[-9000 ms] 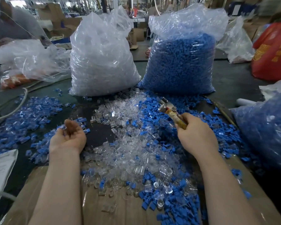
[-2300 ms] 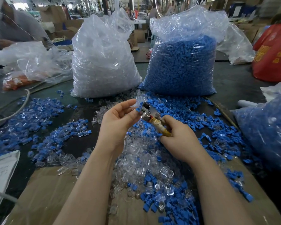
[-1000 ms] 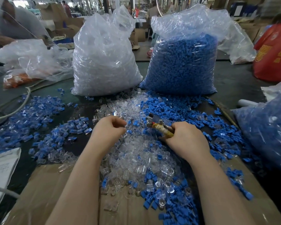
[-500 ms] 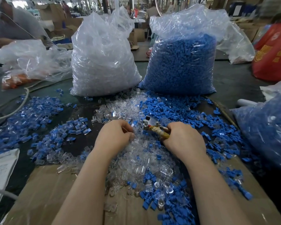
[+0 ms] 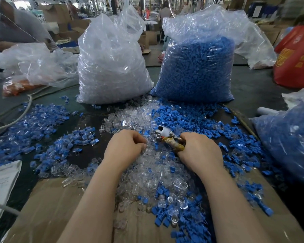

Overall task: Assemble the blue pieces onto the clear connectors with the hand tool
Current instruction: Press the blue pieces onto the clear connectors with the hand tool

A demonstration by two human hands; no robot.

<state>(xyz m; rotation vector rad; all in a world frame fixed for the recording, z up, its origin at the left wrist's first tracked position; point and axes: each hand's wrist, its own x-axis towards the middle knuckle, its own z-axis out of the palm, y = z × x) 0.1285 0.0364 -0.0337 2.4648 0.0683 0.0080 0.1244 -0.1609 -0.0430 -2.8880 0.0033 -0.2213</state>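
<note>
- Left hand point(image 5: 125, 146), frame centre: fingers curled down into the clear connectors point(image 5: 147, 165); what they pinch, cannot tell.
- Right hand point(image 5: 199, 151) grips the hand tool point(image 5: 167, 137), just right of centre.
- Loose blue pieces point(image 5: 191, 118) lie above the right hand.

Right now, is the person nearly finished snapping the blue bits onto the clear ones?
Not nearly. Done: joined blue-and-clear pieces lie heaped at the left. In hand: the right hand grips the hand tool, while the left hand digs in the loose clear connectors. Left: that pile, loose blue pieces, and two full bags.
</note>
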